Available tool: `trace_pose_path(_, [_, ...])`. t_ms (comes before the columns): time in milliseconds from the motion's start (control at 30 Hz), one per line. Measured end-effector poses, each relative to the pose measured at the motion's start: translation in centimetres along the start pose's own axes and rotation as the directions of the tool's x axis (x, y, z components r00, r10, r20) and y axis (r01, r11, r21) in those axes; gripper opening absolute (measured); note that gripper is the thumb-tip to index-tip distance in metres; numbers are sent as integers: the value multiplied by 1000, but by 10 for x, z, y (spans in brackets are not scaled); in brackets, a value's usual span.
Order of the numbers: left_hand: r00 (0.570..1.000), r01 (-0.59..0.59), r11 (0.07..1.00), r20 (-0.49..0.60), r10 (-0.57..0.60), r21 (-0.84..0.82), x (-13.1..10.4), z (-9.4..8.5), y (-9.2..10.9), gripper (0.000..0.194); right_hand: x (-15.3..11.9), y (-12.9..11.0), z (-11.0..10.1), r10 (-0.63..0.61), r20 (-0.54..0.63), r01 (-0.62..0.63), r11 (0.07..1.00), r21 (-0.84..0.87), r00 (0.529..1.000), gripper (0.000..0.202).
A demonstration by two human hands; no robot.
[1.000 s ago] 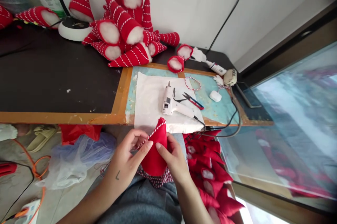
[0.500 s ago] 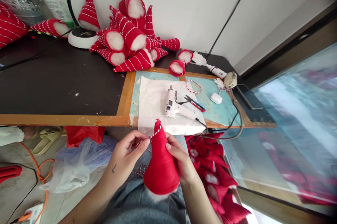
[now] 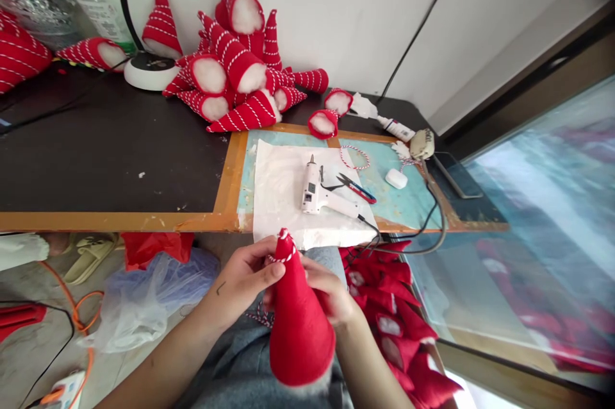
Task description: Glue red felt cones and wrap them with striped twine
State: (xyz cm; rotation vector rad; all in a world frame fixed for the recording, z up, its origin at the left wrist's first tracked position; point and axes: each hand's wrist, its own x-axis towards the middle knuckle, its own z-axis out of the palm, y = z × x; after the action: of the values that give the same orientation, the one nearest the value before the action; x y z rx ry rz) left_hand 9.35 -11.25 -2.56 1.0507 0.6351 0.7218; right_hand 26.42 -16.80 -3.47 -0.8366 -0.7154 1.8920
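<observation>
A stuffed red felt cone (image 3: 300, 332) with a fluffy white base is held over my lap, its tip pointing toward the table. Red-and-white twisted cord (image 3: 287, 257) runs around the cone near the tip. My left hand (image 3: 254, 274) pinches the cord against the cone's left side, thumb on top. On the right side, my right hand (image 3: 327, 287) has its fingers wrapped around the cone, partly behind it. Loose cord (image 3: 262, 315) hangs below my left hand. On a white sheet (image 3: 273, 172) lie a white glue gun (image 3: 311, 188) and small snips (image 3: 356, 189).
Striped red cones (image 3: 240, 63) are piled at the back, beside a white lamp base (image 3: 150, 70). A cord loop (image 3: 354, 157), white case (image 3: 396, 179), glue bottle (image 3: 398, 130) and phone (image 3: 456, 175) lie on the right. Plain red cones (image 3: 389, 313) fill the space below.
The cone has tilted and its base has swung down and right. The cord now crosses lower around the tip, and my left hand has moved in closer to the cone.
</observation>
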Motion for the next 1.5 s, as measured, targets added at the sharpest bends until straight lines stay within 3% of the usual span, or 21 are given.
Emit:
trace_pose_path(67, [996, -52, 996, -72, 57, 77, 2, -1, 2, 41, -5, -6, -2, -205, -126, 172, 957, -233, 971, 27])
trace_pose_path(167, [975, -76, 976, -190, 116, 204, 4, -5, 3, 35, -14, -14, 1, -518, -172, 308, 708, -635, 838, 30])
trace_pose_path(233, [965, -69, 965, -229, 129, 252, 5, -7, 3, 33, -18, -15, 8, -578, -155, 272, 583, -766, 801, 42])
trace_pose_path(300, [963, -76, 963, -230, 137, 258, 7, -8, 2, 30, -17, -10, 16, -558, -166, 211, 549, -809, 813, 61])
trace_pose_path(367, [967, -87, 968, -213, 139, 235, 8, -8, 2, 26, -11, -3, 21, -524, -198, 157, 556, -816, 828, 68])
trace_pose_path(600, [976, -90, 953, -165, 142, 288, 14, -15, 9, 33, -4, 1, 14, -523, -297, 142, 644, -752, 799, 36])
trace_pose_path(767, [967, -101, 894, -166, 191, 437, 11, -25, 23, 33, -11, -8, 2, -443, -266, 154, 710, -687, 856, 27])
trace_pose_path(867, [956, -125, 877, -181, 232, 463, 7, -27, 27, 30, -12, -7, 0, -342, -230, 175, 825, -537, 911, 31])
trace_pose_path(1000, [964, -125, 909, -167, 206, 398, 7, -24, 23, 32, -11, -2, 0, -209, -161, 174, 963, -207, 965, 37])
trace_pose_path(1167, [989, -84, 971, -101, 109, 225, 11, -16, 16, 38, -9, 1, 2, -80, -72, 84, 994, 63, 994, 45])
trace_pose_path(1267, [997, 0, 988, 74, -12, 152, 12, -11, 15, 52, -4, 2, 2, -48, 87, 35, 989, 142, 995, 43])
trace_pose_path(1367, [979, 70, 993, 187, -87, 97, 13, -8, 14, 53, 0, 5, -2, -10, 140, -6, 993, 120, 990, 45])
trace_pose_path(1433, [989, 29, 994, 139, -44, 109, 13, -8, 15, 47, -2, 6, -5, -41, 36, 42, 999, -15, 999, 48])
trace_pose_path(1500, [999, -22, 983, 42, 14, 183, 13, -10, 17, 42, -8, 5, -7, -192, -114, 151, 943, -296, 975, 43])
